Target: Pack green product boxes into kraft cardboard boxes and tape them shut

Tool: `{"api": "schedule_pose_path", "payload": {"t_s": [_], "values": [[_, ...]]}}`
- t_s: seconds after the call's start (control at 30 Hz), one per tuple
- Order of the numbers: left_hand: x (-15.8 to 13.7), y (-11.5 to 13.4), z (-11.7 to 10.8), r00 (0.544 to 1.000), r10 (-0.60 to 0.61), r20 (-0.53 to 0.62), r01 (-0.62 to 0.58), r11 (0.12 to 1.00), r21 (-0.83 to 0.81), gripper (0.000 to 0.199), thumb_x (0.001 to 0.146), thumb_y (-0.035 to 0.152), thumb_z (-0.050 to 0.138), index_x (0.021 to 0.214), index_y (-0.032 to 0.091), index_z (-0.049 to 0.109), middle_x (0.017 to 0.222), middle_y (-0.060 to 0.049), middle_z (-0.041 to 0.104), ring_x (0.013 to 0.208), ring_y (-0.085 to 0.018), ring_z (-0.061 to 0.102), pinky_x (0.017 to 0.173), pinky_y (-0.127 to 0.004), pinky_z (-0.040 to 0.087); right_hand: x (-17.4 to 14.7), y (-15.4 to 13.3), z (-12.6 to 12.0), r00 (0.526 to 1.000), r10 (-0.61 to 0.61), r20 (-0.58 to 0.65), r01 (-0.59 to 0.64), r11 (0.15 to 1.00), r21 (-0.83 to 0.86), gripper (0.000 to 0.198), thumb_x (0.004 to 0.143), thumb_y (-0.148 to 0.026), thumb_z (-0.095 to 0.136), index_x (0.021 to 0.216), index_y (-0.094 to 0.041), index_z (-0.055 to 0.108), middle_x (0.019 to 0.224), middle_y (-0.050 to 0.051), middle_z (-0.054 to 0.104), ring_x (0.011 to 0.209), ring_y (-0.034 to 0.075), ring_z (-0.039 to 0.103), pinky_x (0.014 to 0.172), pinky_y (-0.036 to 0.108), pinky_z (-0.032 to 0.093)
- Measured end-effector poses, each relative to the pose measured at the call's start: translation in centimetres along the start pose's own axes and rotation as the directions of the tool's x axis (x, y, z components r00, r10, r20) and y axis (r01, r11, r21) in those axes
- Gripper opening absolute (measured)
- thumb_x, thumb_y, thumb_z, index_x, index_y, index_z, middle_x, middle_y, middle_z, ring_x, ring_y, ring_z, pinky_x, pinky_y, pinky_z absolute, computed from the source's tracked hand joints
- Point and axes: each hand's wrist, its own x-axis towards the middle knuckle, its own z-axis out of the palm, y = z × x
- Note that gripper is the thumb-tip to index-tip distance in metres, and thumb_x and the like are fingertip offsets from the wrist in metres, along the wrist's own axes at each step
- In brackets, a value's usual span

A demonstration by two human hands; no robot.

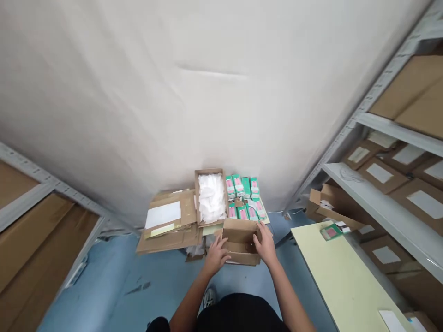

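Note:
An open cardboard box (238, 236) stands in front of me at the near edge of the table, its inside mostly bare brown with a small dark spot near the right. My left hand (217, 254) grips its left side, fingers bent over the rim and thumb near the front edge. On the opposite side my right hand (266, 243) holds the right wall, with the thumb inside and the fingers along the outer flap. Just behind the box lie several green-and-pink packets (243, 212). A second carton (196, 193) beside them holds white crumpled material (212, 197).
Flattened cardboard (189, 207) with a white sheet (162, 215) is stacked at left. A pale yellow table (332, 272) at right carries one green packet (331, 232). Metal shelves (367, 184) with cartons stand on both sides; a wall (214, 115) rises ahead.

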Motion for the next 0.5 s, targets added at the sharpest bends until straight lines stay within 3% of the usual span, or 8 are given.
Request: {"api": "schedule_pose_path", "payload": {"t_s": [0.13, 0.27, 0.37, 0.5], "values": [[-4.4, -5.6, -2.2, 0.994, -0.101, -0.038, 0.102, 0.995, 0.019, 0.008, 0.090, 0.028, 0.076, 0.090, 0.023, 0.081, 0.154, -0.009, 0.059, 0.155, -0.042, 0.034, 0.119, -0.064, 0.040, 2.6, -4.6, 6.5, 0.991, -0.053, 0.125, 0.052, 0.999, 0.013, 0.054, 0.096, -0.029, 0.052, 0.149, -0.021, 0.056, 0.159, 0.014, 0.051, 0.149, 0.031, 0.046, 0.126, 0.053, 0.037], [-6.9, -9.2, -3.3, 0.985, -0.174, -0.023, 0.173, 0.985, -0.014, 0.010, 0.090, 0.030, 0.076, 0.092, 0.024, 0.082, 0.154, -0.009, 0.058, 0.154, -0.043, 0.034, 0.117, -0.065, 0.041, 6.0, -8.1, 12.9, 0.962, -0.068, 0.266, 0.079, 0.996, -0.028, 0.059, 0.094, -0.030, 0.056, 0.153, -0.022, 0.052, 0.164, 0.013, 0.044, 0.153, 0.030, 0.042, 0.125, 0.048, 0.039], [-7.7, -11.1, -4.0, 0.976, -0.217, 0.016, 0.217, 0.975, -0.050, 0.013, 0.091, 0.034, 0.075, 0.095, 0.025, 0.083, 0.154, -0.009, 0.059, 0.155, -0.043, 0.033, 0.114, -0.064, 0.043, 9.2, -10.0, 17.2, 0.907, 0.101, 0.409, -0.008, 0.975, -0.223, 0.061, 0.094, -0.033, 0.062, 0.153, -0.019, 0.053, 0.165, 0.016, 0.043, 0.147, 0.033, 0.050, 0.119, 0.043, 0.044], [-7.7, -12.5, -4.7, 0.980, -0.194, 0.049, 0.197, 0.978, -0.072, 0.014, 0.093, 0.034, 0.074, 0.097, 0.025, 0.084, 0.152, -0.010, 0.060, 0.155, -0.042, 0.032, 0.115, -0.064, 0.042, 13.6, -11.2, 21.3, 0.810, 0.221, 0.543, 0.014, 0.919, -0.394, 0.064, 0.095, -0.038, 0.065, 0.156, -0.024, 0.049, 0.167, 0.016, 0.041, 0.133, 0.032, 0.063, 0.111, 0.038, 0.049]]}}
